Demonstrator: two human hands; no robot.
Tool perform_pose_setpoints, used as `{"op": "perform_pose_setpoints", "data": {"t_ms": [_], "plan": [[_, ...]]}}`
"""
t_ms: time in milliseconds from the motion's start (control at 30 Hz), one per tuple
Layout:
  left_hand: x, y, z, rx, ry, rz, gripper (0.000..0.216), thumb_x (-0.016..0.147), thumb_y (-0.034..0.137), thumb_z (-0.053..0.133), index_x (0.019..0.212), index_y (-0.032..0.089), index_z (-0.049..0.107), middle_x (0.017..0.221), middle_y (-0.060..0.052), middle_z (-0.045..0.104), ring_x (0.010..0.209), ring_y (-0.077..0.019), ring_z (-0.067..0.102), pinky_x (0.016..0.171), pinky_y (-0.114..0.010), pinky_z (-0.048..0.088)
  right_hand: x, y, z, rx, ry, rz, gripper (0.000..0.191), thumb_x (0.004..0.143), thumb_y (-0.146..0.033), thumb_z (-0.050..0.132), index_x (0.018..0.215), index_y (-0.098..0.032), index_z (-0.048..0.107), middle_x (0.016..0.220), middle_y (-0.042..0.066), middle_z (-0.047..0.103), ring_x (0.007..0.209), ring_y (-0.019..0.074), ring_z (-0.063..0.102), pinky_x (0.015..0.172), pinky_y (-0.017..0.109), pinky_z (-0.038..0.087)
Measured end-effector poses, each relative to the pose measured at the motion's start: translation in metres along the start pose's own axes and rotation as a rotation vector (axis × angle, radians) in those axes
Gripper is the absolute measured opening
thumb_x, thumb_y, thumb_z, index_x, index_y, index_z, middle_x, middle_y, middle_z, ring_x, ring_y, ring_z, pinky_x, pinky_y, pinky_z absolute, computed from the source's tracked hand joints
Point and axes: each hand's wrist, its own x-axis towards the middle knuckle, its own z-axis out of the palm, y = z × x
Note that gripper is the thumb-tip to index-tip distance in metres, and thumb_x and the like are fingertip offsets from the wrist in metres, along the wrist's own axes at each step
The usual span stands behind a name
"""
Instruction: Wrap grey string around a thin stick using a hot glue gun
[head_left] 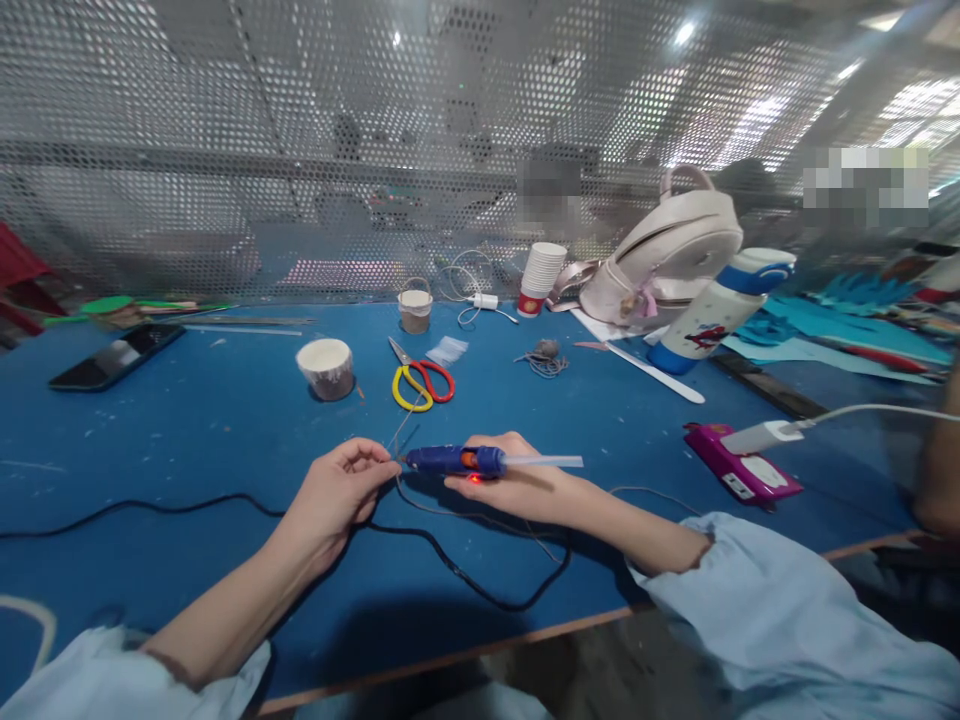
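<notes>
A blue hot glue gun (pixel 450 460) is gripped in my right hand (pixel 517 490), its nozzle pointing left. A clear glue stick (pixel 544 461) juts from its back, and a small red light glows on its underside. My left hand (pixel 341 490) is closed in a pinch on a thin grey cord (pixel 457 514) right at the nozzle tip. One length of the cord runs up toward the scissors (pixel 420 385); another trails right, beneath the glue gun. Whether the nozzle touches the cord, I cannot tell.
A wrapped cup (pixel 326 372), a small handled bucket (pixel 415 312), stacked paper cups (pixel 541 278) and a cord bundle (pixel 545 358) stand beyond my hands. A black cable (pixel 465 575) loops near the table edge. Rightward are a purple power strip (pixel 742 468), a bottle (pixel 712 315) and a bag (pixel 667 250).
</notes>
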Motion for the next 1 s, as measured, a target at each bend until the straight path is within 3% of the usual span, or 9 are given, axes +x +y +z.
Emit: {"op": "perform_pose_setpoints", "data": {"t_ms": [167, 400, 567, 767, 1000], "plan": [[0.0001, 0.0011, 0.0006, 0.007, 0.009, 0.006, 0.033, 0.053, 0.029, 0.082, 0.068, 0.016, 0.056, 0.048, 0.009, 0.047, 0.033, -0.0005, 0.027, 0.033, -0.017, 0.014, 0.0003, -0.0006, -0.0008, 0.02, 0.053, 0.034, 0.03, 0.079, -0.045, 0.058, 0.071, -0.016, 0.058, 0.065, 0.0, 0.058, 0.053, 0.0087, 0.046, 0.05, 0.021, 0.031], [0.0006, 0.0009, 0.0006, 0.006, 0.0, 0.009, 0.031, 0.053, 0.029, 0.081, 0.068, 0.017, 0.056, 0.043, 0.01, 0.042, 0.032, -0.001, 0.026, 0.033, -0.017, 0.014, 0.0001, -0.003, -0.004, -0.056, -0.002, -0.05, 0.027, 0.08, -0.041, 0.058, 0.069, -0.016, 0.057, 0.064, 0.0, 0.057, 0.052, 0.0085, 0.045, 0.052, 0.022, 0.03], [0.0, 0.0007, 0.0016, 0.005, 0.004, 0.012, 0.03, 0.053, 0.026, 0.081, 0.066, 0.017, 0.055, 0.043, 0.01, 0.042, 0.031, -0.001, 0.026, 0.033, -0.017, 0.013, 0.0022, -0.0036, -0.0021, -0.044, 0.072, 0.003, 0.026, 0.08, -0.041, 0.058, 0.071, -0.017, 0.057, 0.066, 0.001, 0.059, 0.054, 0.0093, 0.048, 0.052, 0.021, 0.031], [0.0015, -0.0002, 0.0007, 0.007, -0.003, 0.012, 0.031, 0.054, 0.028, 0.081, 0.068, 0.017, 0.056, 0.044, 0.01, 0.043, 0.033, -0.0012, 0.026, 0.033, -0.017, 0.014, -0.0003, -0.0033, -0.0042, -0.109, 0.008, -0.124, 0.029, 0.082, -0.041, 0.058, 0.066, -0.016, 0.055, 0.06, 0.0, 0.055, 0.051, 0.008, 0.042, 0.051, 0.021, 0.028], [0.0018, -0.0018, 0.0009, 0.011, 0.003, 0.013, 0.03, 0.054, 0.027, 0.081, 0.067, 0.017, 0.056, 0.045, 0.01, 0.043, 0.033, -0.0011, 0.027, 0.033, -0.017, 0.015, 0.0034, -0.0043, -0.0028, -0.068, 0.087, -0.037, 0.024, 0.08, -0.038, 0.059, 0.07, -0.016, 0.058, 0.066, 0.001, 0.06, 0.055, 0.0095, 0.049, 0.053, 0.021, 0.031]]}}
